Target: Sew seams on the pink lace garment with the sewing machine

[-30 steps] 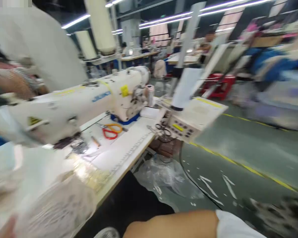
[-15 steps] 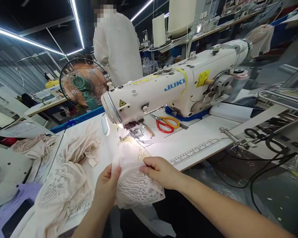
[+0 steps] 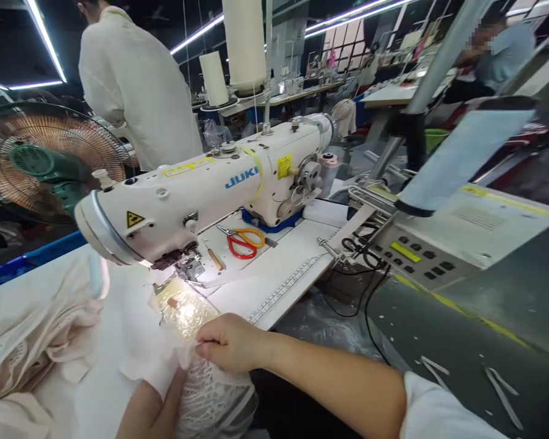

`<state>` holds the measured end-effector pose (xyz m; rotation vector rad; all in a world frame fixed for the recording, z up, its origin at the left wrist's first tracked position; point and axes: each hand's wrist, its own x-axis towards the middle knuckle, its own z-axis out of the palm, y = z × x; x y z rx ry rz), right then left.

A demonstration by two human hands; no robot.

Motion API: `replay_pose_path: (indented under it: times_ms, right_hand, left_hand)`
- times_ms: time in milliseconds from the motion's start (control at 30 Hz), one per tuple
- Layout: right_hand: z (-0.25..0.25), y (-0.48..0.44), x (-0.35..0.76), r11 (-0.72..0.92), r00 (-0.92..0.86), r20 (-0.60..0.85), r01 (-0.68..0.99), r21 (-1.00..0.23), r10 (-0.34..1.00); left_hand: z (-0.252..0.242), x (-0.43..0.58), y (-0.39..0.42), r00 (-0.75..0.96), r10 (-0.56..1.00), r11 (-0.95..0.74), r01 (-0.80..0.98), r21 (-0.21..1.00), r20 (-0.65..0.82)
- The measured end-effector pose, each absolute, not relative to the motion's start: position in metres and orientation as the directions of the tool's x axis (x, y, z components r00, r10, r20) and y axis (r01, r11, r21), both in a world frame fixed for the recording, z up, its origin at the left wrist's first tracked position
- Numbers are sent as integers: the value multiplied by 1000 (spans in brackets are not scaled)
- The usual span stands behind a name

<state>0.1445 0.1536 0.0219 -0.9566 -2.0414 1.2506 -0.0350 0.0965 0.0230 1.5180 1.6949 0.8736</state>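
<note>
Lace garment (image 3: 213, 396), pale and partly sheer, at the near edge of a white bench (image 3: 297, 244), in front of a sewing machine (image 3: 201, 192) marked JUKI. Pinched along its upper edge between thumb and fingers of the right hand (image 3: 231, 342), just beside a glossy yellowish sheet (image 3: 180, 305) bright under the light. Close by, to the left, the left hand (image 3: 158, 399), its fingers largely hidden by cloth; grip impossible to tell from this angle. Near the machine's blue base, a pair of scissors (image 3: 244, 242) with one red and one orange handle, and a small wooden-handled tool (image 3: 216, 259), both lying flat. Along the bench edge, a printed ruler scale (image 3: 286, 289). Farther left, a heap of pale fabric (image 3: 50, 341), folds loosely crumpled. Behind the machine, two cream thread cones (image 3: 244, 46), a person in a white top (image 3: 139, 85), turned away, and a large fan (image 3: 34, 160). At right, beside the bench, a control box (image 3: 466, 231) with dark buttons and a yellow strip.
</note>
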Motion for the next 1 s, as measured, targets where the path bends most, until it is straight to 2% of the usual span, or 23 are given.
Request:
replay_pose_path:
  times_ms: [67,200,300,400,500,600,667,767,933,1000]
  right_hand:
    - [22,153,142,323,-578,84,325,-889,812]
    - [25,152,140,345,-533,101,382,-857,840]
    - [31,151,147,356,-505,118,406,-842,855]
    - [36,146,157,365,-480,131,435,-823,868]
    - [38,139,164,384,-471,128,500,-776,873]
    - [37,131,167,400,-466,112,584,-706,878]
    - [37,126,168,402,-457,96,639,-656,884]
    - [36,120,166,399,-437,80,712,-578,896]
    - [31,112,169,388,-407,71,783,-486,911]
    - [27,109,183,372,-385,90,766,-524,918]
  left_hand:
    - [20,-35,102,-26,1000,21,619,785,-7]
    - [24,-39,109,42,999,-11,743,669,-30]
    - [34,-37,103,-34,999,26,705,709,-3]
    - [42,-27,88,-105,993,109,532,840,-63]
    - [46,-12,76,-128,964,255,194,947,-234]
    - [46,-3,72,-98,913,380,-146,913,-396]
    - [44,1,70,-39,882,442,-276,853,-470]
    - [40,5,67,39,849,504,-361,785,-527]
    - [37,13,64,19,790,576,-365,732,-612]
    - [39,12,66,38,779,590,-383,711,-626]
